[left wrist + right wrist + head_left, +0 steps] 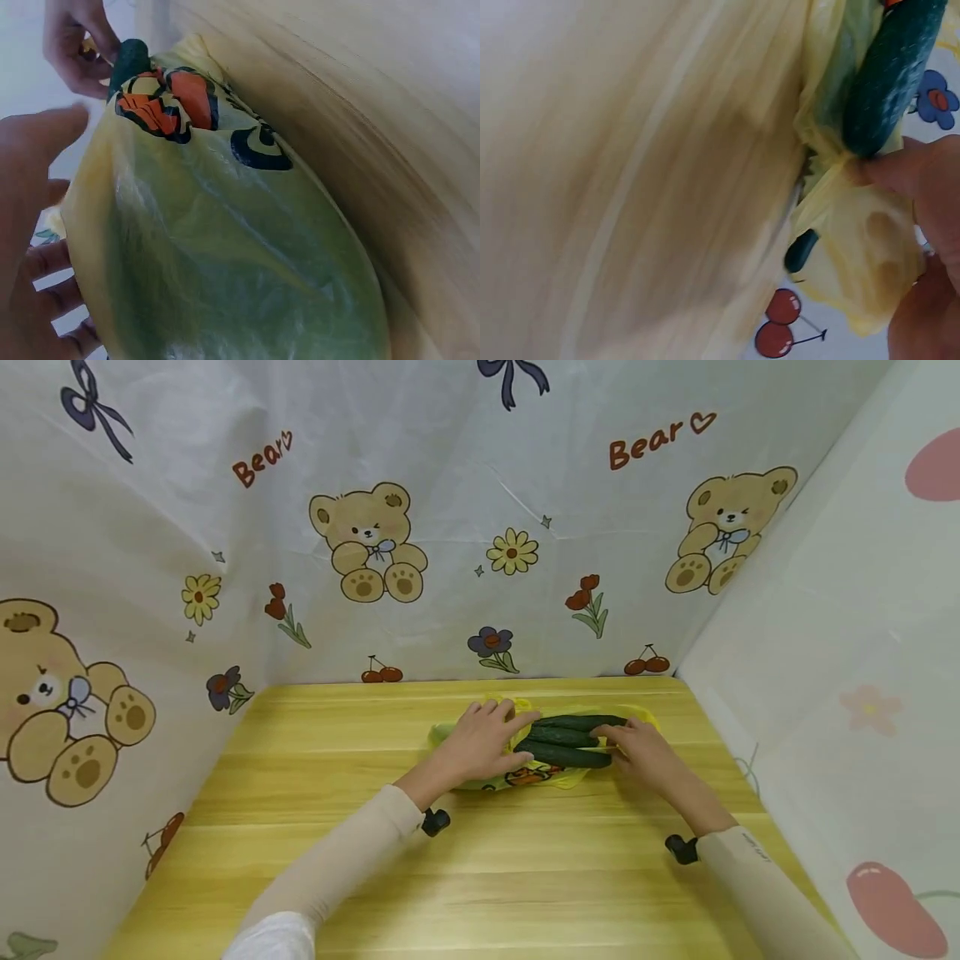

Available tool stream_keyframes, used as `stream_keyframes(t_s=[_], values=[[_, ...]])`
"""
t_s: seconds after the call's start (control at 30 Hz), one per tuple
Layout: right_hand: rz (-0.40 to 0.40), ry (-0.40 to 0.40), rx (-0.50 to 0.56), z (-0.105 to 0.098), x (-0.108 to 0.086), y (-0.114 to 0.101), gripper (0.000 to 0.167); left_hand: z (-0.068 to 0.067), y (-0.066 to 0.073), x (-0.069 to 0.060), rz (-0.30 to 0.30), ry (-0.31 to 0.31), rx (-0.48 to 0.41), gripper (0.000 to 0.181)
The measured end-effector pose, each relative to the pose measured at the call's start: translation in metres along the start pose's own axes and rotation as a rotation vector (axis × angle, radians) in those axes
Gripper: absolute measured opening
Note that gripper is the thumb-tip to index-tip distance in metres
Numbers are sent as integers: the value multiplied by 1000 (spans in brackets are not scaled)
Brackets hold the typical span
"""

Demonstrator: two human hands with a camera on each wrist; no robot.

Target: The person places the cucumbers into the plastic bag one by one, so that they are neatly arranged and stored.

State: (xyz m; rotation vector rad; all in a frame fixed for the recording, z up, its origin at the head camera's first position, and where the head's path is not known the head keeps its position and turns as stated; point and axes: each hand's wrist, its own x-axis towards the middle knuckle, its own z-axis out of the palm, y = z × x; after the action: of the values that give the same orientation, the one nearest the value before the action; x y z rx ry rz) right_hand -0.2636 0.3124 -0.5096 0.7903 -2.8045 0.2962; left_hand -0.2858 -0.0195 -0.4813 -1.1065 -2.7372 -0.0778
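Note:
Several dark green cucumbers lie side by side in the mouth of a thin yellow plastic bag with an orange and black print. My left hand is over the left part of the bag, thumb and fingers spread, next to the cucumbers' left ends. At their right ends, my right hand pinches the bag's film. The right wrist view shows fingertips through the yellow film, close under one cucumber. Green shapes show through the bag on the left; their kind is unclear.
The bag lies toward the back of a wood-grain table. A white cloth wall printed with bears and flowers stands behind it, with another white wall on the right.

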Motion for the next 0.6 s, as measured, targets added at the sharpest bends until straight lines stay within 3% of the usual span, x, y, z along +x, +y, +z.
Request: stream_keyframes(t_s=[0.13,0.3,0.47,0.6], values=[[-28,4,-19,8,-8,10,36,1,-4,-2,13,-69,34,60],[-62,-22,-62,18,-22,19,21,4,-3,0,40,-55,107,48],[-85,26,-115,22,-37,21,5,7,0,5,75,-46,202,49],[-158,37,-282,21,-46,18,15,8,-1,6,85,-13,243,49]])
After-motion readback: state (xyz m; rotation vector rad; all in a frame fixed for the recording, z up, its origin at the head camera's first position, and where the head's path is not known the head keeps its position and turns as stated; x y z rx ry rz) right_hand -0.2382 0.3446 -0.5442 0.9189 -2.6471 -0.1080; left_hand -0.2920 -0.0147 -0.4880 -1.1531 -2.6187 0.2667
